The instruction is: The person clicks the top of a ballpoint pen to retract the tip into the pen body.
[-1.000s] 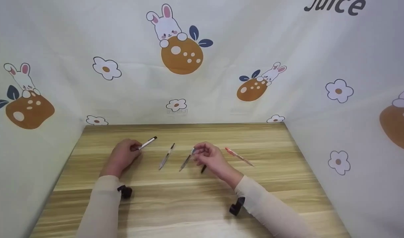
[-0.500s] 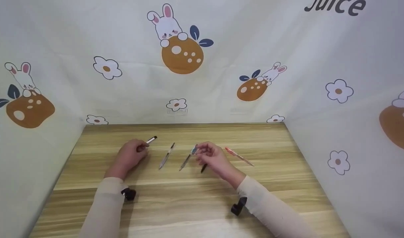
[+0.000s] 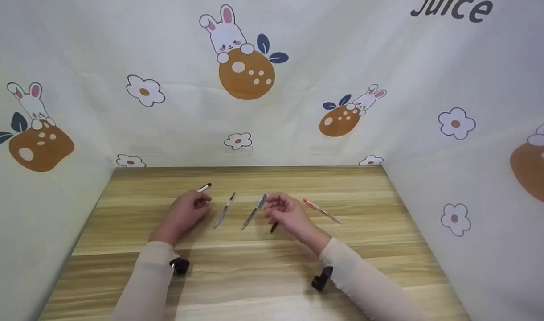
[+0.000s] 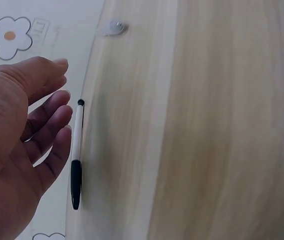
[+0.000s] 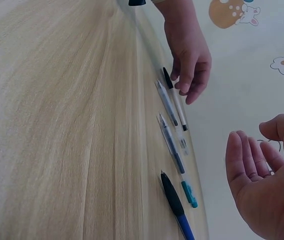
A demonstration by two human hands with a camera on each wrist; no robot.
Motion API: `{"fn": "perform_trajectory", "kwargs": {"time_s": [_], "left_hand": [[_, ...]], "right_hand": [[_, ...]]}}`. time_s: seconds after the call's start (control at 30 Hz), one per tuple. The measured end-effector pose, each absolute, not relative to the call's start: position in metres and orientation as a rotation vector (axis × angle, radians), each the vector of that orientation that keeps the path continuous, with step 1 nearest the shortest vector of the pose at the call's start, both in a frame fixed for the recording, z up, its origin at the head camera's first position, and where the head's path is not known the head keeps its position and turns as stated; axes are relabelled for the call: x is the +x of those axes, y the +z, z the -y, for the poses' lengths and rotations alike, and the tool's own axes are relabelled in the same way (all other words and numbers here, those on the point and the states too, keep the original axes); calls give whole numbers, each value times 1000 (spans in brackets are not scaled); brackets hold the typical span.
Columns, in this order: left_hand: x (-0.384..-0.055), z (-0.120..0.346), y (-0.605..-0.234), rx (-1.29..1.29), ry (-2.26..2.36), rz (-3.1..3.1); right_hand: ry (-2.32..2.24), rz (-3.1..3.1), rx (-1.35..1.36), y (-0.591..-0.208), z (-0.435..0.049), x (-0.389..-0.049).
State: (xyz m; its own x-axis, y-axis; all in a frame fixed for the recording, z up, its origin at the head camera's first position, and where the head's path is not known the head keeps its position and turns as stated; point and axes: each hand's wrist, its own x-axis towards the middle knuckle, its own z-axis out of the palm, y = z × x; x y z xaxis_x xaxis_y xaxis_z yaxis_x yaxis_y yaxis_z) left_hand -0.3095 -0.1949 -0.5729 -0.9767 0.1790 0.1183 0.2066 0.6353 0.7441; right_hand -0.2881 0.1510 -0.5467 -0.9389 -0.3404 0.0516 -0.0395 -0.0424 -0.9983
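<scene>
My left hand hovers over the near part of a white pen with black ends. Its fingers are loosely bent, and nothing is between them. That pen lies on the table, partly covered by the hand in the head view. To its right rests a clear pen with a dark tip, then a clear pen with a teal end. My right hand, fingers relaxed, holds nothing above a black-and-blue pen, hiding most of it in the head view. A red-ended pen lies right of this hand.
The wood-grain table extends toward me below the pens. Pale printed curtains hang along its back and both sides. A small black device sits at my right wrist, another black device at my left.
My left hand has moved rightward from the white pen's near end, its fingers now apart from the pen. The pens keep their places. My right hand has barely shifted.
</scene>
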Motion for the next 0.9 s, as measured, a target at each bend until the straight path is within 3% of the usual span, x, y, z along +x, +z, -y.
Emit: {"fn": "perform_trajectory", "kwargs": {"time_s": [0.6, 0.9], "left_hand": [[-308, 166, -580, -458, -1342, 2818], [-308, 160, -584, -398, -1358, 2845]], "right_hand": [[-2079, -2024, -373, -540, -151, -286], [-2064, -1998, -406, -544, -152, -285]]}}
